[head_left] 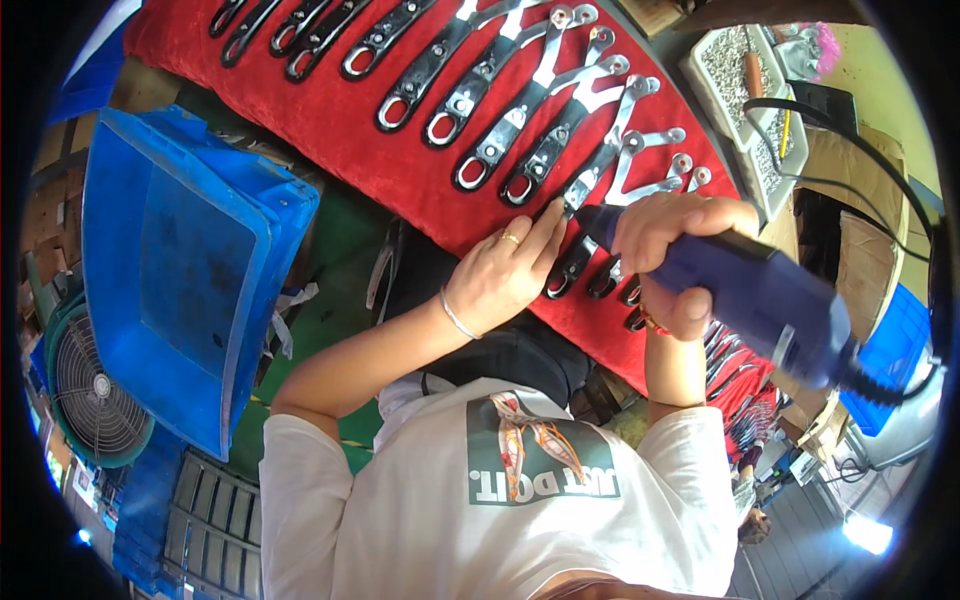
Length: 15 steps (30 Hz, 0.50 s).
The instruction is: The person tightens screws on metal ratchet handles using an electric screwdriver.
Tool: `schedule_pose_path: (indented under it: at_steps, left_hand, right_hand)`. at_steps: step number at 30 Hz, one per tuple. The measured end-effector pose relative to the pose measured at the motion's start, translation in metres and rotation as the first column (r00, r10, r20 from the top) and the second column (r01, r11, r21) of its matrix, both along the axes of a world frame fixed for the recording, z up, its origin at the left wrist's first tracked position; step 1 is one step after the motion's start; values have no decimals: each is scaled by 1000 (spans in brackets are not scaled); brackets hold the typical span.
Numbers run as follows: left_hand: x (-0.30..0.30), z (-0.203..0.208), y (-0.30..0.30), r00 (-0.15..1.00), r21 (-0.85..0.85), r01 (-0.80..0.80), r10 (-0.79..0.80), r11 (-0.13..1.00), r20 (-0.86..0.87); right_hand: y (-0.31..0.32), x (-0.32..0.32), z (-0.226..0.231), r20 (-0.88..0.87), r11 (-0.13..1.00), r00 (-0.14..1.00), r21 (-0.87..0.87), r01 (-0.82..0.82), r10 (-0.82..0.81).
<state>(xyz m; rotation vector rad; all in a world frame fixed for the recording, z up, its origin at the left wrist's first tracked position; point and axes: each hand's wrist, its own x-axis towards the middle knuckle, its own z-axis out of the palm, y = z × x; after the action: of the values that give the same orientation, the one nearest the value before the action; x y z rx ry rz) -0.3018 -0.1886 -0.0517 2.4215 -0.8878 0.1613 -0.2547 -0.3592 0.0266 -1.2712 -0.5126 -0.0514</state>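
Observation:
My right hand point(682, 235) is wrapped round a dark blue corded electric screwdriver point(765, 285). Its tip points left and meets the lower end of a black handle point(583, 187) with silver metal arms. Beside that tip, the fingertips of my left hand point(505, 268) are closed on the same handle; my thumb is mostly hidden. Several similar black handles point(492, 148) with oval end loops and silver linkages lie in a slanting row to the left. More of these, partly covered by my hands and the tool, continue to the right.
A red cloth point(300, 115) covers the bench. White trays point(722, 75) of small metal pieces stand at the far right, near the black cord point(850, 115). To the left are a large blue bin point(255, 300) and a round fan point(100, 385). Cardboard point(865, 265) stands at the right.

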Motion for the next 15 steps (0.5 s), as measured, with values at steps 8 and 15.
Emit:
schedule_pose_path:
  at_steps: [8,15]
  left_hand:
    - [19,16,8,993,-35,-83,80,996,-92]
    - [23,2,10,982,112,-155,166,981,-89]
  right_hand:
    - [4,41,15,148,974,962,36,225,-228]
    - [11,52,1,41,967,967,32,251,-252]
